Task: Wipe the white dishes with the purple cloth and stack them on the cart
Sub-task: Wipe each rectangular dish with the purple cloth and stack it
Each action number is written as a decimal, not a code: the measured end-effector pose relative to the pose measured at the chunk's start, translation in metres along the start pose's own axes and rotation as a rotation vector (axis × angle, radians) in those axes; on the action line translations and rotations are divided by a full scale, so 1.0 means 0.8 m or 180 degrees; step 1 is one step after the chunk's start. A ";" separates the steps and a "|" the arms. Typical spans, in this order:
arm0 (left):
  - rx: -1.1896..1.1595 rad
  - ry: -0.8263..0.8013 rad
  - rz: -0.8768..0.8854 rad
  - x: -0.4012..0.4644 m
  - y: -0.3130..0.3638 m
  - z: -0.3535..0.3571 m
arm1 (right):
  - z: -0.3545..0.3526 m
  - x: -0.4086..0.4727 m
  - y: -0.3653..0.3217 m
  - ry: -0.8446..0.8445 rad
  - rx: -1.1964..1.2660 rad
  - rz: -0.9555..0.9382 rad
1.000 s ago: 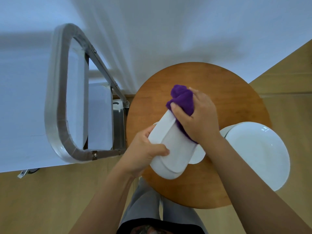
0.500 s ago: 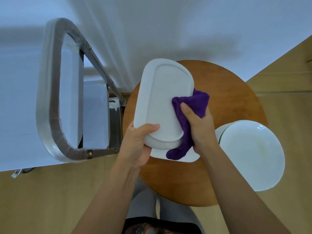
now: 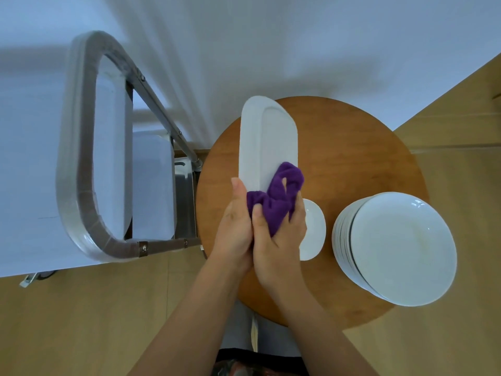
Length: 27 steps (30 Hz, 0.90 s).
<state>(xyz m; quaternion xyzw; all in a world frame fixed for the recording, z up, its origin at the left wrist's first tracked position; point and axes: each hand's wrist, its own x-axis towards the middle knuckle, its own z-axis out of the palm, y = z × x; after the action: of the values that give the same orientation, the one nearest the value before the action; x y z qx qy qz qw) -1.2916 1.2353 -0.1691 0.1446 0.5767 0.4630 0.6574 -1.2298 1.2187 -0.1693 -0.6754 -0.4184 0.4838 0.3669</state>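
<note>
Head view: oblong white dish [image 3: 267, 142] tilted above round wooden worktop [image 3: 352, 147], near end gripped by left hand [image 3: 234, 226]. Purple cloth [image 3: 276, 198] clenched in right hand [image 3: 279, 240], pressed on dish. Right of hands: stack of white plates [image 3: 398, 248]. Left: cart [image 3: 81, 147].

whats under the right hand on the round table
A small white dish lies on the wooden table beneath the right hand, which holds the purple cloth. Only its right part shows; the hand covers the rest, so its full shape cannot be told.
</note>
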 end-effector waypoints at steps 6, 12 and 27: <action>0.0247 -0.0204 0.0230 -0.025 -0.013 0.003 | 0.012 -0.004 -0.027 -0.0187 0.0679 0.0387; 0.1268 -0.0729 0.0737 -0.043 -0.026 0.009 | -0.028 0.035 -0.007 -0.0173 0.0821 0.0659; -0.0667 0.0019 -0.0044 -0.014 0.006 -0.045 | -0.056 0.045 0.031 -0.0072 0.1042 0.1106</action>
<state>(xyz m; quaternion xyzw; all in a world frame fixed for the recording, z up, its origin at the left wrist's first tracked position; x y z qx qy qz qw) -1.3245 1.2169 -0.1694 0.0697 0.5281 0.5167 0.6703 -1.1752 1.2387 -0.1922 -0.6634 -0.2160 0.6086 0.3780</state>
